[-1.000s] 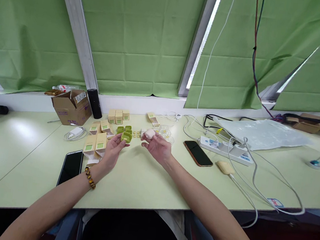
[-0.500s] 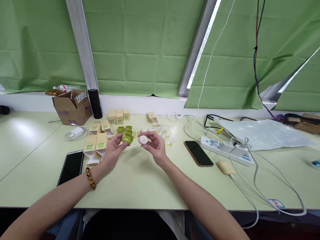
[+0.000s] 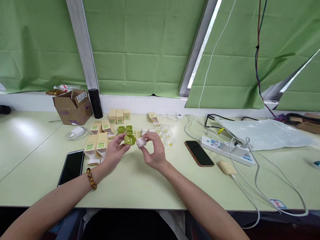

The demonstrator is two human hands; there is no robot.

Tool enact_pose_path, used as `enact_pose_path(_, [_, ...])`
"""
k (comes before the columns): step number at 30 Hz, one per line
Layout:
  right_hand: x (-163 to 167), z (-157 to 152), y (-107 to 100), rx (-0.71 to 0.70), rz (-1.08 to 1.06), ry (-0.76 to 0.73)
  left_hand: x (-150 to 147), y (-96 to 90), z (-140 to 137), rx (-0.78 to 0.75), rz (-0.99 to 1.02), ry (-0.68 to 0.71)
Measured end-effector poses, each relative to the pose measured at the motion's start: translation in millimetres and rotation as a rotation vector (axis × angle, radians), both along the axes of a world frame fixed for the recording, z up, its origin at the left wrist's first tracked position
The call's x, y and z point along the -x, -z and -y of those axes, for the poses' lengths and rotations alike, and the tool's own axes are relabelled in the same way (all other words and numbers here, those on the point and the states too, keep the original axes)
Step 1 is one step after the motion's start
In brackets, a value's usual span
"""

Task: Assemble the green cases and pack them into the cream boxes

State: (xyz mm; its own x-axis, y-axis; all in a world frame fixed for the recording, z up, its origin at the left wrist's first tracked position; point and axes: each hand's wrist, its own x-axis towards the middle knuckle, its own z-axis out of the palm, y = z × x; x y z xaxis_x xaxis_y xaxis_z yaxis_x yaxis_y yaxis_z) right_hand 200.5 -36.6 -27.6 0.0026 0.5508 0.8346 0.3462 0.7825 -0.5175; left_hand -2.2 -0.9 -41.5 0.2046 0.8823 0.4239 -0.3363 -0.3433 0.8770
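Above the table, my left hand pinches a small green square container with its hollow side showing. My right hand grips a rounded white piece between thumb and fingers, close beside the container; whether the two touch I cannot tell. Behind them lie more green containers and small yellowish pieces. Clear little cups with yellow in them stand beyond my right hand. Small cardboard boxes with green labels are grouped left of my left hand.
A dark phone lies left of the boxes, another phone to the right. Further right are a power strip, a cream-coloured device and looping white cables. At the back left stand an open carton and a black cylinder.
The white piece has turned from its flat round face to a side-on rounded view and moved nearer the green container. The container has shifted slightly right and tilted.
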Motion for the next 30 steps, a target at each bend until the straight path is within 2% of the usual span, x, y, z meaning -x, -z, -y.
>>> enact_pose_path(7, [5.7,7.3,-11.4,0.055,-0.058,-0.003,-0.7,-0.7,0.4,0.020,-0.007,0.057])
enact_pose_path(16, [8.9,-3.2,-9.3,0.400,-0.342,-0.158,-2.9,-6.8,7.1,0.104,-0.014,0.226])
enact_pose_path(23, [9.8,-4.2,-8.4,0.507,-0.405,-0.255,-5.6,-4.3,1.0,0.218,0.082,0.188])
enact_pose_path(30, [7.7,-0.2,-13.4,0.526,-0.436,-0.319,-0.8,-4.6,-0.3,0.260,0.179,0.275])
